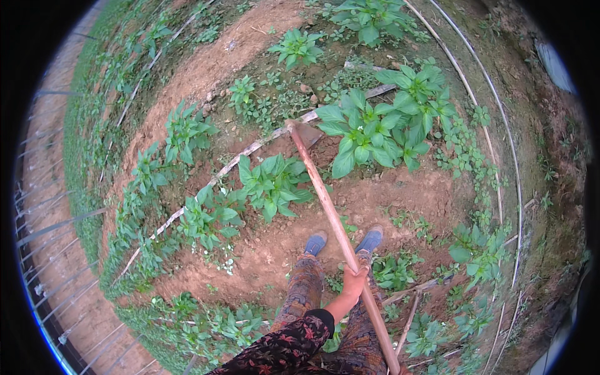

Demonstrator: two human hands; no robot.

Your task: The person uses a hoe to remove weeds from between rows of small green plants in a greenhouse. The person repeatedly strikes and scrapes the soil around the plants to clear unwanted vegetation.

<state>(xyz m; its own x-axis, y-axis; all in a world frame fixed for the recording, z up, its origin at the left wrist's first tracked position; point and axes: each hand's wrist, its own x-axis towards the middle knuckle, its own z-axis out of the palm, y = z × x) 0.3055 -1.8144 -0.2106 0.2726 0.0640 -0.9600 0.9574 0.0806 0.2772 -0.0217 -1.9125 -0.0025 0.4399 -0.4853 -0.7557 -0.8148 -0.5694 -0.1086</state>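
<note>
A hoe with a long wooden handle slants across the view, its metal blade down at the soil between leafy green plants, close to a pale drip tape. Around the middle of the handle my left hand is closed, below a dark floral sleeve. At the bottom edge, only a small part of my right hand shows, at the handle's lower end; most of it is cut off. One plant with a small white flower stands right of the blade, another leafy plant to its lower left.
My feet in blue shoes stand on bare reddish soil between plant rows. A pale drip tape runs diagonally along the row. Thin poles lie at lower right, hoses curve along the right, and low weeds grow near the shoes.
</note>
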